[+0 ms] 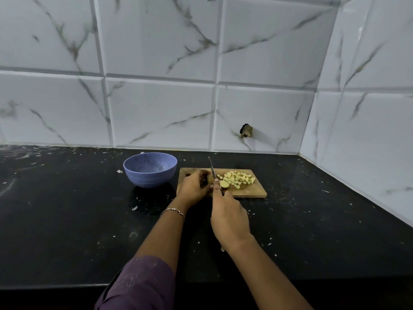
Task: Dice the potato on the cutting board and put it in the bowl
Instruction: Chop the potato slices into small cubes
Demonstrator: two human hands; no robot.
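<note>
A wooden cutting board (252,191) lies on the black counter. A pile of pale yellow potato cubes (239,179) sits on its right half. An uncut potato piece (224,185) lies at the board's middle, and my left hand (194,186) presses on its left end. My right hand (230,217) grips a knife (211,167) whose blade points away from me, resting across the potato piece. A blue bowl (150,169) stands just left of the board; nothing shows inside it.
The black counter (67,220) is flecked with white specks. Tiled walls close it off behind and on the right, with a dark hole (246,130) in the back tile. The counter's front edge runs below my left sleeve (143,285).
</note>
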